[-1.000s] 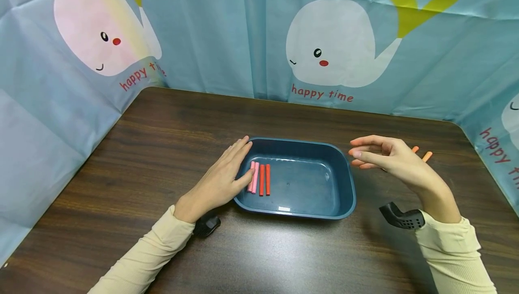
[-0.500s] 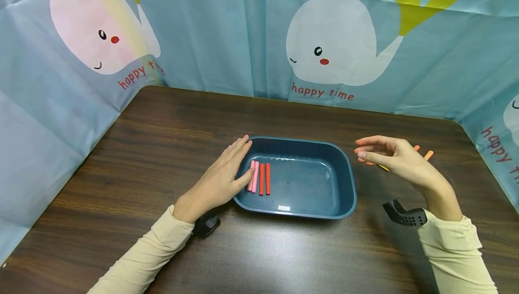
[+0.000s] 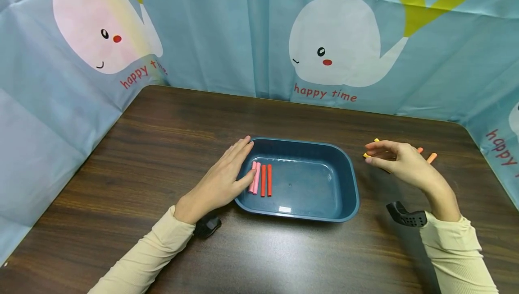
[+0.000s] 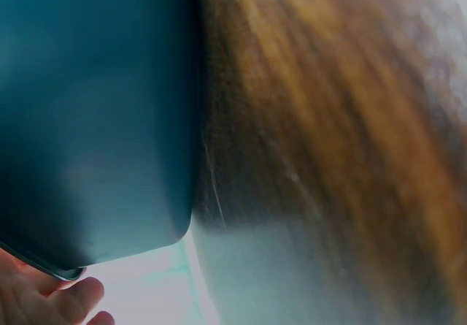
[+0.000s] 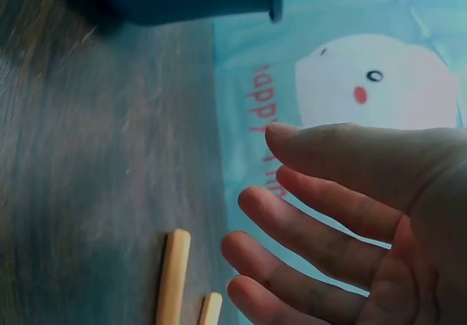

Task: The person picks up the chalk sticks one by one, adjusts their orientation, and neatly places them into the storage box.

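A dark blue plastic tray (image 3: 308, 217) stands on the table with two pink sticks (image 3: 257, 179) and two red sticks (image 3: 269, 180) upright in its left part, as seen from the head. My left hand (image 3: 220, 179) holds the tray's left rim, thumb inside and fingers along the outside. Right of the tray, my right hand (image 3: 401, 161) hovers with relaxed, spread fingers (image 5: 292, 226) and nothing between them. Beneath and beside it lie yellow sticks (image 3: 366, 155), partly hidden, and two orange sticks (image 3: 432, 158). In the right wrist view, two sticks (image 5: 174, 274) lie on the table below the fingertips.
The dark wood-grain table (image 3: 186, 127) runs back to a light blue curtain (image 3: 211, 37) with whale prints. Black wrist devices (image 3: 207, 226) sit by both cuffs.
My right hand has moved slightly right, away from the tray, uncovering yellow stick ends. The left hand and the sticks in the tray keep their places.
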### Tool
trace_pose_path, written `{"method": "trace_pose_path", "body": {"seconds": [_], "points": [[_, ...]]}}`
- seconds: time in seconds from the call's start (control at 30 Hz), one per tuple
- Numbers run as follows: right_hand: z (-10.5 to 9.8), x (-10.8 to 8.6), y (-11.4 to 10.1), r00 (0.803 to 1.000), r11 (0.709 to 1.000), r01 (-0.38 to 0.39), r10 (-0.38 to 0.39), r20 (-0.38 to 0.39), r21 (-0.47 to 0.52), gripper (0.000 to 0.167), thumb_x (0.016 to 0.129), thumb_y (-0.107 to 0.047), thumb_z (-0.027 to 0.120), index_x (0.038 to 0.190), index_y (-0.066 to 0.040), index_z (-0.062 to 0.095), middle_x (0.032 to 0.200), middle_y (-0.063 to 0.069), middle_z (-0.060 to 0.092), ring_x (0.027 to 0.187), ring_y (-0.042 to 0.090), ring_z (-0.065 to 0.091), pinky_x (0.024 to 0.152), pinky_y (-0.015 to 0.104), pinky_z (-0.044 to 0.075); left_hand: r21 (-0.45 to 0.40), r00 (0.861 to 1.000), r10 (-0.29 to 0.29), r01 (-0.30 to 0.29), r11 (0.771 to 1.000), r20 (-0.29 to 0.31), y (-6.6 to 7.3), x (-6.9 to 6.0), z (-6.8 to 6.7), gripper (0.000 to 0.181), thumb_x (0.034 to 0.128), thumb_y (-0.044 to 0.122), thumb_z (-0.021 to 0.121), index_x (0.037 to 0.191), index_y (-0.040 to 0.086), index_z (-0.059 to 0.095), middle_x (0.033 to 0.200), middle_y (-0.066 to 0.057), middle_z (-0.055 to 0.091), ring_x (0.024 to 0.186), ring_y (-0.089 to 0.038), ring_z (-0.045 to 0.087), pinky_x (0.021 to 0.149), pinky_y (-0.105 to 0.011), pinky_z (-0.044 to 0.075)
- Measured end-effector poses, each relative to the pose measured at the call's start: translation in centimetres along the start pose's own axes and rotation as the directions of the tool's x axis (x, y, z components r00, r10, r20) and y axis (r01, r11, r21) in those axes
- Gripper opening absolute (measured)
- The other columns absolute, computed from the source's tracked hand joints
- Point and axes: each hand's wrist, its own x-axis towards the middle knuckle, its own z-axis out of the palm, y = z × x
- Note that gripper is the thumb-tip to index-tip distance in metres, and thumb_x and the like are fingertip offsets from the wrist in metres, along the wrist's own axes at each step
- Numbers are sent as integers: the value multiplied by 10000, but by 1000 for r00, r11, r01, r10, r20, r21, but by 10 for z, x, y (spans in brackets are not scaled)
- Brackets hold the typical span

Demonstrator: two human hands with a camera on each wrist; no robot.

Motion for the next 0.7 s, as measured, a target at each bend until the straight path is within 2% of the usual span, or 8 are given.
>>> {"method": "trace_pose_path", "body": {"seconds": [0.2,0.27,0.33,0.4,0.5,0.63,0.7], "points": [[0,4,11,1000,998,-14,16,24,-64,408,944,-187,678,1280,32,606,1173,228,703,884,-213,535,715,88,477,4,1000,7,-7,1000,-5,0,1,0,672,986,301,556,1546,26,305,1646,-121,243,1533,-273,226,1247,-499,205],[0,5,15,999,995,-19,22,31,-93,415,938,-181,685,1282,37,605,1182,238,697,895,-198,538,725,83,469,4,1000,7,-7,1000,-6,0,1,0,670,987,300,555,1545,25,307,1643,-125,247,1532,-271,227,1247,-501,206],[1,6,18,999,992,-21,26,33,-126,416,933,-181,691,1279,35,608,1177,240,697,930,-88,616,733,95,468,3,1000,6,-6,1000,-5,0,1,0,668,986,299,554,1544,25,308,1641,-127,252,1532,-269,229,1248,-496,204],[2,7,20,999,988,-26,31,31,-151,415,932,-187,692,1277,29,613,1174,237,696,975,83,678,749,145,474,1,1000,4,-4,1000,-2,0,1,0,670,986,298,555,1545,26,307,1641,-130,252,1532,-268,228,1253,-486,195],[3,8,22,999,983,-36,41,24,-182,416,929,-195,693,1275,23,615,1173,240,687,1027,327,668,776,264,487,-2,1000,1,-1,1000,1,0,1,0,672,984,292,558,1545,24,304,1641,-134,252,1533,-271,227,1255,-483,191],[4,9,26,997,977,-58,66,29,-207,432,925,-200,695,1282,28,608,1189,273,658,1052,401,631,811,448,506,-5,1000,-1,1,1000,5,0,1,-1,673,985,291,557,1547,23,301,1643,-130,245,1533,-271,225,1254,-488,191],[6,11,29,997,974,-56,66,37,-219,431,920,-186,698,1280,32,608,1179,278,659,1052,407,632,824,483,510,-6,1000,-3,3,1000,5,0,0,-1,676,985,294,555,1549,26,297,1645,-127,242,1534,-268,223,1254,-489,190]]}}
